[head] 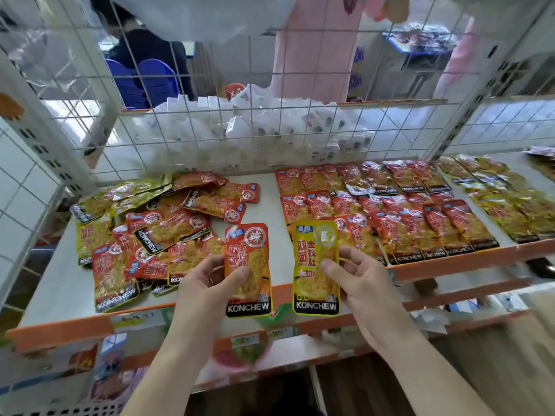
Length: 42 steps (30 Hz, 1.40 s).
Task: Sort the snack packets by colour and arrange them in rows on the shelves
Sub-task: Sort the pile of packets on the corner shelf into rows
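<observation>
Sorting: left hand (pixel 210 280) pinches a red packet (pixel 252 244), right hand (pixel 363 280) a yellow packet (pixel 315 244) (both upright); next, add them to the red rows (pixel 390 211) and yellow rows (pixel 507 205).

I'm looking into a shop. A white display shelf (pixel 57 292) has an orange front rail (pixel 60 331) carrying paper price labels (pixel 135 321). On the shelf lie dozens of identical branded snack packets (pixel 405 211). Behind it stands a wire mesh panel (pixel 99 136), with piled white packs (pixel 270 121) beyond. Below it are more stocked shelves (pixel 300 352).
</observation>
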### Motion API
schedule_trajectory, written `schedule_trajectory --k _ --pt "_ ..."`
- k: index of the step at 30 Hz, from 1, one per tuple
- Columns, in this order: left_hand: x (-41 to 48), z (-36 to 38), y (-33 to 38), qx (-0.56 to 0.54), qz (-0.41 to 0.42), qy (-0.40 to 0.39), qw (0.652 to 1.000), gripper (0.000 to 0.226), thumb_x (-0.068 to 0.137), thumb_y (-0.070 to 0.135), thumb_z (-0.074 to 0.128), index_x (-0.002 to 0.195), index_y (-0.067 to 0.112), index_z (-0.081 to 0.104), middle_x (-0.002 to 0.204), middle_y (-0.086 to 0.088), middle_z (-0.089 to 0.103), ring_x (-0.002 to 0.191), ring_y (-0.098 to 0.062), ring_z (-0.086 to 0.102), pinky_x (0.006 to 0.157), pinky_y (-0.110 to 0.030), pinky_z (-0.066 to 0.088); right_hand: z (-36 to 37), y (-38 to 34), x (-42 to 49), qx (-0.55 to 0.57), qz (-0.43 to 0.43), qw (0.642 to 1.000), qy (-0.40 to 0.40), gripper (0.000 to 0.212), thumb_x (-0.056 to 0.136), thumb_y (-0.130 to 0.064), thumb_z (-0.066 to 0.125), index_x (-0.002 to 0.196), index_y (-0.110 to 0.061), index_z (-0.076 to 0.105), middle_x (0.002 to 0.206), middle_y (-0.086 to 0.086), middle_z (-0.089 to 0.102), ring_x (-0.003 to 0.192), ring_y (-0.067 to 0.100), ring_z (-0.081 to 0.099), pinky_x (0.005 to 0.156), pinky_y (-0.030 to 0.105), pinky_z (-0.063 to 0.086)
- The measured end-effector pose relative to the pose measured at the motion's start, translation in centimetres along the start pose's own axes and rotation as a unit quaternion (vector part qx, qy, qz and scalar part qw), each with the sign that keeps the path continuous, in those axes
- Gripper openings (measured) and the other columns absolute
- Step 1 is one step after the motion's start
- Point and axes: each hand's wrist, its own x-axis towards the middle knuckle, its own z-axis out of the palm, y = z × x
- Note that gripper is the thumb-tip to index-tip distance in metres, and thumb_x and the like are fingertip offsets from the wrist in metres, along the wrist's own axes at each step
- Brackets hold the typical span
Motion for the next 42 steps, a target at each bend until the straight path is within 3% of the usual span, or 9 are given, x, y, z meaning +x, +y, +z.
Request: schedule_trajectory --k 7,11,14,16,23,28,32,36,42 --pt "-0.9 0.6 0.5 0.032 0.029 -0.004 0.999 0.013 0.087 0.012 0.073 0.092 0.021 0.066 0.067 0.012 0.072 0.058 0.003 0.064 0.053 -0.008 0.045 -1.0 -0.6 -0.6 0.013 -0.001 1.000 0.010 0.016 0.091 -0.006 0.065 0.106 -0.010 0.066 0.098 0.008 0.076 0.095 0.024 0.072 0.091 0.043 0.055" --pt "-0.7 1.5 0.7 0.026 0.018 0.005 0.999 0.015 0.086 0.012 0.074 0.098 0.018 0.067 0.070 0.009 0.073 0.055 -0.002 0.064 0.053 -0.019 0.044 -2.2 -1.0 0.0 0.014 0.002 1.000 0.002 0.019 0.090 -0.005 0.065 0.108 -0.007 0.065 0.101 0.010 0.076 0.097 0.026 0.072 0.090 0.043 0.055" --pt "-0.3 2.5 0.3 0.009 -0.002 0.021 1.000 0.019 0.085 0.011 0.075 0.102 0.018 0.068 0.088 -0.002 0.077 0.081 -0.025 0.075 0.067 -0.037 0.056 -3.4 -1.4 0.9 0.010 0.006 1.000 -0.007 0.020 0.089 -0.006 0.065 0.109 -0.008 0.065 0.101 0.010 0.076 0.096 0.025 0.072 0.086 0.040 0.055" --pt "-0.1 3.5 0.0 0.005 -0.011 0.030 0.999 0.018 0.085 0.011 0.075 0.100 0.018 0.069 0.092 -0.006 0.077 0.088 -0.034 0.074 0.073 -0.045 0.058 -4.4 -1.7 1.4 0.000 0.007 1.000 -0.018 0.021 0.089 -0.006 0.065 0.110 -0.008 0.065 0.100 0.009 0.076 0.094 0.024 0.072 0.083 0.038 0.055" --pt "0.9 7.2 -0.3 0.010 -0.016 0.058 0.998 0.020 0.085 0.014 0.076 0.104 0.018 0.070 0.096 -0.007 0.077 0.089 -0.035 0.074 0.078 -0.061 0.058 -7.2 -2.9 3.5 -0.022 0.005 0.998 -0.064 0.017 0.090 -0.006 0.065 0.107 -0.008 0.066 0.096 0.009 0.076 0.089 0.022 0.073 0.075 0.031 0.055" --pt "1.7 9.2 -1.1 0.020 -0.004 0.085 0.996 0.017 0.085 0.015 0.076 0.101 0.019 0.072 0.092 -0.005 0.077 0.088 -0.033 0.073 0.082 -0.060 0.057 -8.5 -3.2 4.8 -0.050 -0.003 0.996 -0.071 0.013 0.091 -0.005 0.064 0.102 -0.012 0.069 0.094 0.007 0.077 0.089 0.020 0.073 0.079 0.035 0.056" --pt "2.2 9.4 -1.4 0.025 -0.005 0.093 0.995 0.013 0.086 0.013 0.076 0.097 0.017 0.072 0.088 -0.002 0.077 0.088 -0.028 0.072 0.089 -0.056 0.055 -8.7 -3.2 5.6 -0.049 0.012 0.997 -0.064 0.014 0.091 -0.007 0.064 0.103 -0.013 0.069 0.097 0.007 0.076 0.095 0.023 0.072 0.093 0.047 0.055" --pt "3.6 8.7 -1.1 0.016 -0.002 0.095 0.995 0.011 0.087 0.012 0.075 0.096 0.017 0.070 0.086 0.001 0.076 0.091 -0.023 0.071 0.082 -0.036 0.053 -8.2 -3.0 6.9 -0.060 0.015 0.997 -0.053 0.015 0.092 -0.009 0.065 0.104 -0.014 0.070 0.100 0.007 0.076 0.101 0.026 0.070 0.100 0.053 0.050" --pt "6.6 7.6 -0.8 0.027 -0.010 0.068 0.997 0.012 0.088 0.015 0.074 0.098 0.020 0.070 0.091 0.001 0.076 0.090 -0.019 0.071 0.082 -0.033 0.054 -7.1 -2.7 8.2 -0.070 0.008 0.997 -0.035 0.013 0.090 -0.011 0.067 0.095 -0.020 0.076 0.101 0.007 0.076 0.103 0.026 0.069 0.102 0.051 0.048"
